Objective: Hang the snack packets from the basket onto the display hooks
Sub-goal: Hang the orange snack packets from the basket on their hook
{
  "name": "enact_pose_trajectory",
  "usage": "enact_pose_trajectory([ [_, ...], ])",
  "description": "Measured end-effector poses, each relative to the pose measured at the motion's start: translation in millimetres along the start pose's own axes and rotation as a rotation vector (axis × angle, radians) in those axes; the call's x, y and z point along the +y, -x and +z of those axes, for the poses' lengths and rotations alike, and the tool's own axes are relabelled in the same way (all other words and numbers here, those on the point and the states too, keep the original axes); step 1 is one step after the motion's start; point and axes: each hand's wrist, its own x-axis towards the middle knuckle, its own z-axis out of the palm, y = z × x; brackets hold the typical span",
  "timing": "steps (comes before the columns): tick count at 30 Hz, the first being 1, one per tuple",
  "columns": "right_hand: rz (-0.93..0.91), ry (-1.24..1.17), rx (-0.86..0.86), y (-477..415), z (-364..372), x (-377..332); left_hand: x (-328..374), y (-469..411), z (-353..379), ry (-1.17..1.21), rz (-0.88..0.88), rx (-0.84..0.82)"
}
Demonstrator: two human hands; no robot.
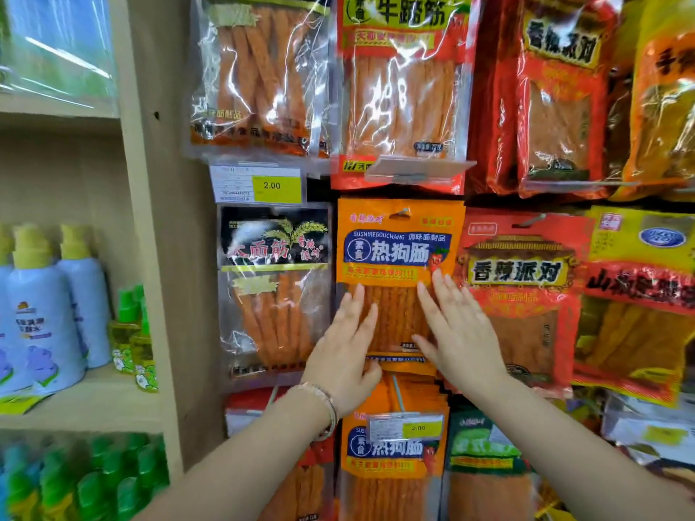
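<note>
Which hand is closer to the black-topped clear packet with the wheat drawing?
Left. The left hand rests flat on the orange packet right beside the black-topped clear packet; the right hand rests on that orange packet's other side, farther away.

The orange packet (400,250) in the middle says SUSNIREGOUCHANG in small white letters and 热狗肠 in big ones. The red packet (519,272) just beside it says 香辣派对. The black packet (274,238) says 面筋. The top packet (406,16) says 牛蹄筋. The upper tag (271,185) and the lower tag (417,428) are yellow, and each says 2.00.
</note>
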Motion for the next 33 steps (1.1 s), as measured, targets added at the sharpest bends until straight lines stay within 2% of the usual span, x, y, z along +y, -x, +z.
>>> enact_pose_trajectory([
  [6,0.069,0.129,-0.24,-26,19,-5,-13,-31,7,-0.005,-0.07,-0.084],
  [11,0.115,0.248,-0.353,-48,37,-8,-24,-51,21,-0.015,-0.073,-0.128],
  [19,0.154,0.198,-0.481,-75,16,-11,-19,-70,6,0.088,-0.164,-0.254],
  [21,0.168,0.105,-0.486,-71,2,-14,-13,-61,-5,0.18,-0.169,-0.299],
  [23,0.257,-0.092,-0.463,-56,-14,-19,-5,-40,-14,0.254,-0.164,-0.355],
  [26,0.379,-0.348,-0.417,-8,-38,-43,8,25,-19,0.381,-0.222,-0.297],
  [29,0.476,-0.6,-0.432,58,-50,-76,20,112,-15,0.524,-0.344,-0.281],
  [33,0.551,-0.774,-0.606,165,-56,-137,21,257,-6,0.652,-0.593,-0.413],
])
